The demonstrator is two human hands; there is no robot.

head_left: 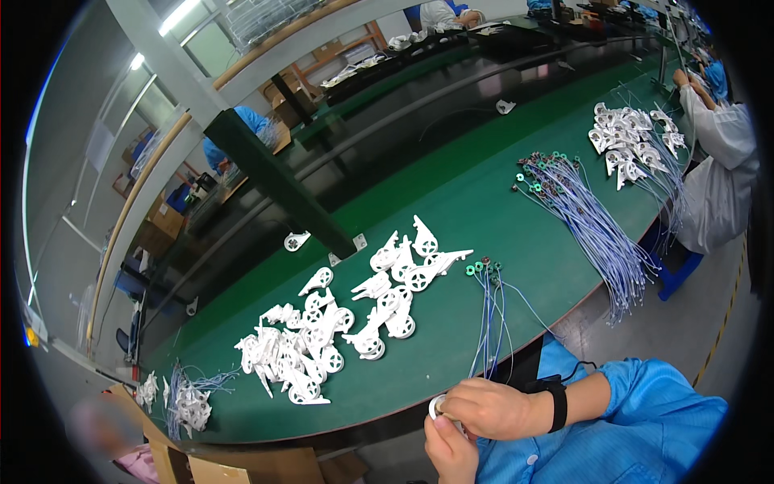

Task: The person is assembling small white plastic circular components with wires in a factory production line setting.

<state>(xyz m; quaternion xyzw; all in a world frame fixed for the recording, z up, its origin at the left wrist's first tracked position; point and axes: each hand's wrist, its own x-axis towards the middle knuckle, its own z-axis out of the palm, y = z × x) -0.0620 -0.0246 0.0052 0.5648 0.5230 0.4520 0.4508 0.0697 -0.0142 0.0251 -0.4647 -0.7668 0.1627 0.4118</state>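
Observation:
At the near edge of the green table, my left hand (451, 453) grips a white plastic part (435, 406) with a round end. My right hand (496, 409) lies over the same part, its fingers bent and pressed together on it. What those fingers pinch is covered by the hand. Just beyond my hands is a small bunch of thin blue-white wires (490, 319) with green and dark round ends. To the left lie two heaps of white plastic parts (282, 355), each part with a spoked round end and a pointed arm.
A large bundle of wires (592, 234) overhangs the table edge at right. Beyond it are white parts with wires (633, 141) beside a person in white (713, 153). A dark green post (278, 181) rises from the table. Cardboard boxes (242, 466) stand at lower left.

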